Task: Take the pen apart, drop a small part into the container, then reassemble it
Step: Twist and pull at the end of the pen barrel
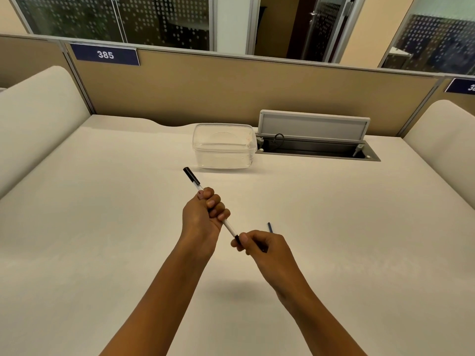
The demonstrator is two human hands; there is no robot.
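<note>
Gripping the pen (205,195) by its barrel above the table (102,227), the left hand (203,214) steadies it while the right hand (259,246) fingers pinch its black near end, apparently starting disassembly; next, twisting that piece free, with the clear container (223,146) waiting well beyond.

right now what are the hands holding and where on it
Both hold the pen: the left hand is fisted around the middle of its white barrel, and the right hand pinches its black near end.
</note>
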